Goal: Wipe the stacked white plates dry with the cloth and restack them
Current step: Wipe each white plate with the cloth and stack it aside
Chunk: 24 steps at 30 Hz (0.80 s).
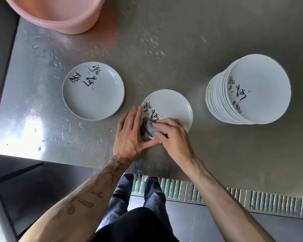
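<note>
A single white plate [171, 105] is lying on the steel table [164, 41] in front of the person, between a low pile of plates [94, 95] on the left and a tall stack of plates [255, 91] on the right; both are standing well apart from it. The right hand [173, 135] is pressing a grey cloth [150, 127] on the near part of the plate, with the fingers curled over the cloth and gripping it. The left hand [129, 133] is lying flat at the plate's left edge, fingers stretched and close together, the thumb reaching toward the right hand. The two hands are hiding the near rim. A pink basin [63, 16] is sitting at the far left corner, and water drops are lying on the table around the left pile.
</note>
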{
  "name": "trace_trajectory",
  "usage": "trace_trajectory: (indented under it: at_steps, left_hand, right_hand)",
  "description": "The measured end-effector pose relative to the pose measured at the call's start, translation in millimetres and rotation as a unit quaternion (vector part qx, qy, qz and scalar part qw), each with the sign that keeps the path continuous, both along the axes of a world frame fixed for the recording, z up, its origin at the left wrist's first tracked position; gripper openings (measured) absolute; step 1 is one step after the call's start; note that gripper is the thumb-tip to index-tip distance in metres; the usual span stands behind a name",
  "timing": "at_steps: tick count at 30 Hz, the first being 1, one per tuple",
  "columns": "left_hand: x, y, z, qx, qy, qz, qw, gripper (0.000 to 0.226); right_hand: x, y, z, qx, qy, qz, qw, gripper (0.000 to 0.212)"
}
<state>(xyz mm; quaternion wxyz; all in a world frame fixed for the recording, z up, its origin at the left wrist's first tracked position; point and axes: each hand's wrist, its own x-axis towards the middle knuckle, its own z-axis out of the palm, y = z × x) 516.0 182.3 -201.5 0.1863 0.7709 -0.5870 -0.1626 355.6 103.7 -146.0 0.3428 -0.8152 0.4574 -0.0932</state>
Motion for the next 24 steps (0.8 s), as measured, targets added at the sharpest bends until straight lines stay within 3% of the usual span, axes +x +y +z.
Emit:
trace_trajectory:
  at_steps: [4,8,12,16,21,24]
  left_hand:
    - [1,-1,1,0.003,-0.002,-0.001,1.000,0.125]
    - [1,0,0,0.008,-0.001,-0.001,1.000,0.124]
    - [1,-1,-1,0.010,0.004,-0.001,1.000,0.124]
    - [0,1,-3,0.000,-0.006,-0.002,1.000,0.126]
    - [-1,-1,-3,0.002,0.003,-0.003,1.000,0.126]
    - [1,1,-4,0.006,-0.005,-0.003,1.000,0.126]
  right_hand:
    - [-11,-14,-2,-0.019,0.023,-0.093,0.995,0.041]
    - [-16,-1,1,-0.039,0.017,0.002,0.999,0.037]
    - [-20,-7,0,-0.046,0.021,-0.096,0.994,0.039]
    - [-14,8,5,-0.025,0.016,0.001,1.000,0.036]
    - [-46,-15,4,-0.076,0.048,-0.092,0.992,0.037]
    - [-23,5,6,-0.052,0.021,-0.034,0.998,0.035]
